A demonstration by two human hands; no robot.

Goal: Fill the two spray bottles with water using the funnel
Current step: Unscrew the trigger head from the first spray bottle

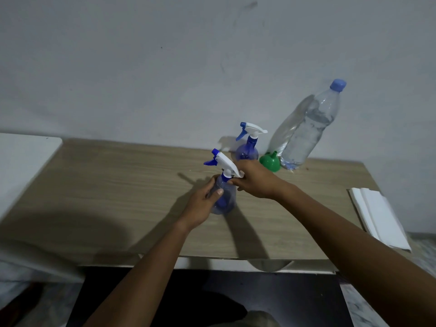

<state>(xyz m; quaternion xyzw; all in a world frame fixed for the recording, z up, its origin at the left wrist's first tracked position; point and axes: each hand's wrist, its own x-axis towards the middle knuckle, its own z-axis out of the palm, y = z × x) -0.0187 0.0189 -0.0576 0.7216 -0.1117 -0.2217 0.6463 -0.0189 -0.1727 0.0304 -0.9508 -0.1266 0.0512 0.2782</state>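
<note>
Standing mid-table [118, 185], near spray bottle [224, 197]: light, thin, smooth plastic. Left hand [203, 204] wrapped its body; right hand [253, 182] pinched the white collar, the likeliest grip. Behind it: second spray bottle [246, 151], funnel [270, 161], water bottle [306, 131].

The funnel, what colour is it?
Green. The funnel shows in the head view, upside down beside the water bottle.

Stood upright mid-table: near spray bottle [224, 197], blue-tinted, white-and-blue trigger head on. At its 1 o'clock, second spray bottle [247, 149], capped likewise. Green funnel [270, 162] lay just beside, at 3 o'clock of the second.
</note>
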